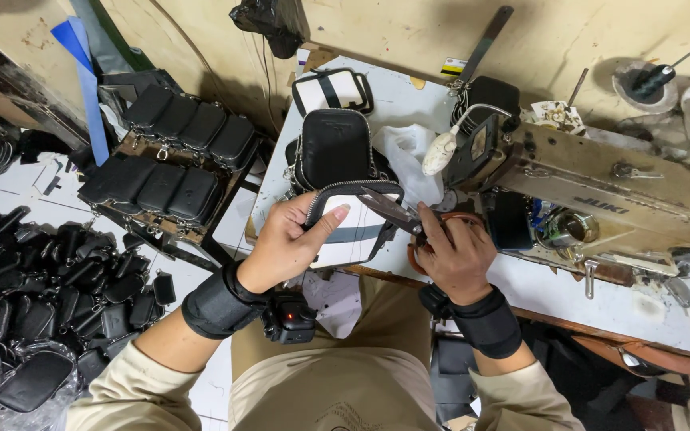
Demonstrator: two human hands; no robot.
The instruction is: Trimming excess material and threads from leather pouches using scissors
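1. Nearest the camera, both forearms wear black wrist wraps; a small black device with a red light (291, 317) hangs at the left wrist.
2. The left hand (287, 243) pinches a small white pouch with a dark band (350, 230), thumb laid across its front and fingers curled behind, holding it just above the near edge of the table (569, 291).
3. The right hand (457, 259) is closed around the handles of a pair of scissors (397, 213); the blades point left and reach the pouch's zipper edge (353, 187).
4. Risk, as I judge it: the blade tips sit close to the left thumb and to the zipper tape, so a slip or a pouch that twists in the pinch could nick the thumb or cut the stitching instead of a loose thread.
5. Just behind stands a black pouch (335, 148), touching the white one; farther back lies a white pouch with black trim (331, 90). A crowded table could let the held piece snag on them.
6. To the right stands a beige sewing machine (616, 199).
7. Far left, rows of black pouches (171, 164) fill a rack, and a heap of black pouches (33, 295) lies on the floor.
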